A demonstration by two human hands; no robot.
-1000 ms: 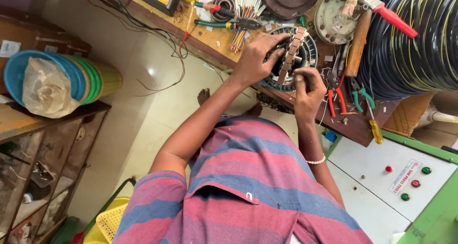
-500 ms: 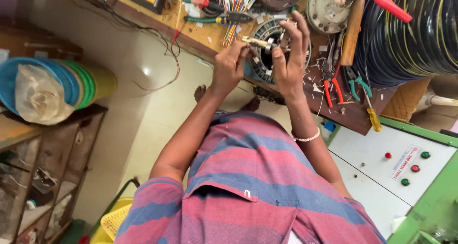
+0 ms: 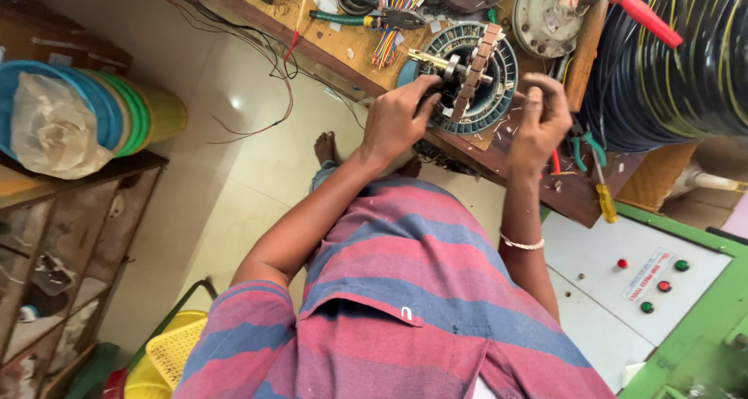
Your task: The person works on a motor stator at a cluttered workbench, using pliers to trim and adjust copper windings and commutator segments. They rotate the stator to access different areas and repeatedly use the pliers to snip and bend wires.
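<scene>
A round slotted motor stator lies on the wooden workbench, with a rotor and its brass shaft resting across it. My left hand grips the stator's near left edge, fingers tucked under the rotor. My right hand hovers just right of the stator with its fingers curled in; I see nothing in it. A thin bracelet sits on that wrist.
Green-handled pliers, a bundle of coloured wires and a red-handled tool lie on the bench. A black cable coil is at right, a yellow-handled screwdriver below it. A green-and-white control box stands lower right; stacked plastic bowls are at left.
Both hands were on the stator and rotor, turning them. My right hand has come off to the right and curled shut; my left hand has slid down to the near edge.
</scene>
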